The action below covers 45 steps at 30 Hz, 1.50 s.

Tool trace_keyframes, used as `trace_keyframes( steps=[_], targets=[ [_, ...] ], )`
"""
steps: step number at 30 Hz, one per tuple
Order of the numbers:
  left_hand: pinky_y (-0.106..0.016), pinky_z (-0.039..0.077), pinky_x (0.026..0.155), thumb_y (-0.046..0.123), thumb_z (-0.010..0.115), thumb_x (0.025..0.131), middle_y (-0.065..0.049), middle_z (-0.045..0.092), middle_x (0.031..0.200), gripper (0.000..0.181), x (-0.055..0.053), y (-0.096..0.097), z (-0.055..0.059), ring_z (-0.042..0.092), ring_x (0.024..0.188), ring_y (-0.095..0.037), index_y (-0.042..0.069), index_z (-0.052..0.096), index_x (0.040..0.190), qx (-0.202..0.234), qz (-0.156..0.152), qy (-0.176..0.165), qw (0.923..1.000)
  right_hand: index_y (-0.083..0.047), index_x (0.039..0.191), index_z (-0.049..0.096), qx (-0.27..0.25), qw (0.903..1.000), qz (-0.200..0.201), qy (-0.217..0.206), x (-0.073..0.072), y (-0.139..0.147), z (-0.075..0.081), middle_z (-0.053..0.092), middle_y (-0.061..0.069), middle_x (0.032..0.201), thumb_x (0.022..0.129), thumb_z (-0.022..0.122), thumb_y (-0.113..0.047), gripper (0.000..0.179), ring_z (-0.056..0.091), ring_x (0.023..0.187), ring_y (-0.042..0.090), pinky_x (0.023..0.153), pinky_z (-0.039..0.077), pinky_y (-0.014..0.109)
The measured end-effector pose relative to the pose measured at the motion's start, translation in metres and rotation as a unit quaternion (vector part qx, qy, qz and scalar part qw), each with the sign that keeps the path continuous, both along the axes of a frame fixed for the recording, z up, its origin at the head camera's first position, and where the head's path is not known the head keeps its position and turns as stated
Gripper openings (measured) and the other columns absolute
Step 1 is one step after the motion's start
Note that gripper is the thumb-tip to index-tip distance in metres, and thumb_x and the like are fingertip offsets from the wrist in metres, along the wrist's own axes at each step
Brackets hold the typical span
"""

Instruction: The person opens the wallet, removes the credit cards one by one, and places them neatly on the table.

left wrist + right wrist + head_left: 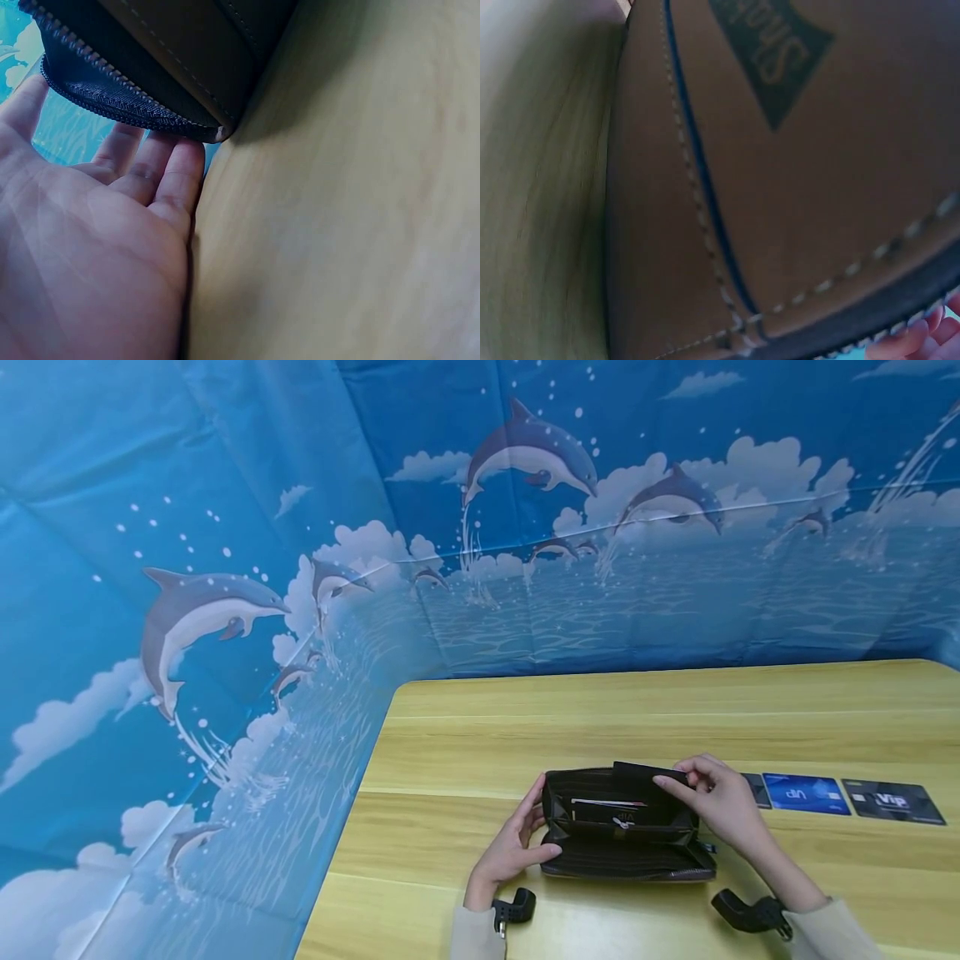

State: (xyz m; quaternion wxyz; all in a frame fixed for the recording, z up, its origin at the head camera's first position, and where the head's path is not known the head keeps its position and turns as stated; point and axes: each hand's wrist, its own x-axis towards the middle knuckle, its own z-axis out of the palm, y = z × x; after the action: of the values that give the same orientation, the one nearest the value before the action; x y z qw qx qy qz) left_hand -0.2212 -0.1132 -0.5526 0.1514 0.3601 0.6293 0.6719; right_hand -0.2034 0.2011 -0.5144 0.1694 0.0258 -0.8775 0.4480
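Left hand (512,847), fingers spread, grips the open wallet (622,857) at its left end; right hand (722,802) pinches a black card (636,770) at the wallet's far rim.

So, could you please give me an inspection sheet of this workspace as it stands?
Surface: yellow wood-grain table with rounded far corners.
Job's things: long brown leather-look zip wallet, open; dark flat piece jutting above its far edge, card or flap unclear; to the right, a row: partly hidden dark card, blue rectangular card, black rectangular "Vip" card.
Clutter: nothing seen.
Hands: left hand holds the wallet's left end; right hand pinches the dark flat piece; a black curved device on each wrist.
Cables: nothing seen.
Surroundings: blue backdrop printed with dolphins, clouds and water, behind and left of the table.
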Motion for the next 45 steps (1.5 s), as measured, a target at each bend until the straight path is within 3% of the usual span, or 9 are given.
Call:
trace_keyframes(
  steps=[7, 19, 31, 37, 45],
  targets=[
    [-0.048, 0.025, 0.108, -0.004, 0.063, 0.087, -0.022, 0.020, 0.150, 0.089, 0.000, 0.001, -0.001, 0.029, 0.132, -0.036, 0.006, 0.003, 0.152, -0.003, -0.001, -0.001, 1.0000, -0.005, 0.087, 0.061, -0.049, 0.9979, -0.008, -0.042, 0.002, 0.000, -0.004, 0.045, 0.005, 0.079, 0.086, 0.070, -0.034, 0.030, 0.039, 0.066, 0.015, 0.053, 0.034, 0.026],
    [-0.047, 0.025, 0.109, -0.002, 0.064, 0.087, -0.023, 0.024, 0.147, 0.090, 0.000, -0.001, -0.001, 0.029, 0.133, -0.036, 0.006, 0.002, 0.152, -0.010, 0.002, -0.010, 0.9999, -0.002, 0.092, 0.064, -0.102, 0.9935, 0.003, -0.051, 0.005, 0.000, -0.008, 0.045, 0.007, 0.082, 0.088, 0.069, -0.031, 0.030, 0.039, 0.071, 0.015, 0.054, 0.035, 0.024],
    [-0.046, 0.026, 0.108, -0.002, 0.064, 0.087, -0.023, 0.027, 0.146, 0.089, 0.000, -0.001, -0.004, 0.032, 0.131, -0.036, 0.006, 0.005, 0.152, 0.004, 0.007, -0.001, 1.0000, -0.001, 0.089, 0.064, -0.212, 0.9740, 0.013, -0.078, 0.007, 0.006, -0.008, 0.040, -0.002, 0.068, 0.090, 0.067, -0.026, 0.025, 0.037, 0.050, 0.015, 0.042, 0.032, 0.030],
    [-0.045, 0.027, 0.108, -0.001, 0.065, 0.088, -0.024, 0.027, 0.145, 0.088, -0.001, -0.001, -0.004, 0.032, 0.130, -0.037, 0.006, 0.005, 0.152, 0.010, 0.005, 0.003, 0.9999, 0.000, 0.079, 0.058, -0.250, 0.9655, -0.002, -0.074, 0.006, 0.009, -0.006, 0.034, -0.002, 0.059, 0.091, 0.066, -0.024, 0.028, 0.035, 0.049, 0.017, 0.042, 0.028, 0.032],
    [-0.045, 0.027, 0.108, -0.001, 0.064, 0.087, -0.023, 0.027, 0.145, 0.088, 0.000, -0.001, -0.003, 0.032, 0.130, -0.036, 0.005, 0.005, 0.152, 0.012, 0.005, -0.001, 0.9999, -0.004, 0.074, 0.055, -0.311, 0.9482, -0.034, -0.053, 0.007, 0.017, 0.000, 0.042, 0.000, 0.056, 0.090, 0.067, -0.019, 0.025, 0.039, 0.050, 0.015, 0.043, 0.029, 0.034]
  ],
)
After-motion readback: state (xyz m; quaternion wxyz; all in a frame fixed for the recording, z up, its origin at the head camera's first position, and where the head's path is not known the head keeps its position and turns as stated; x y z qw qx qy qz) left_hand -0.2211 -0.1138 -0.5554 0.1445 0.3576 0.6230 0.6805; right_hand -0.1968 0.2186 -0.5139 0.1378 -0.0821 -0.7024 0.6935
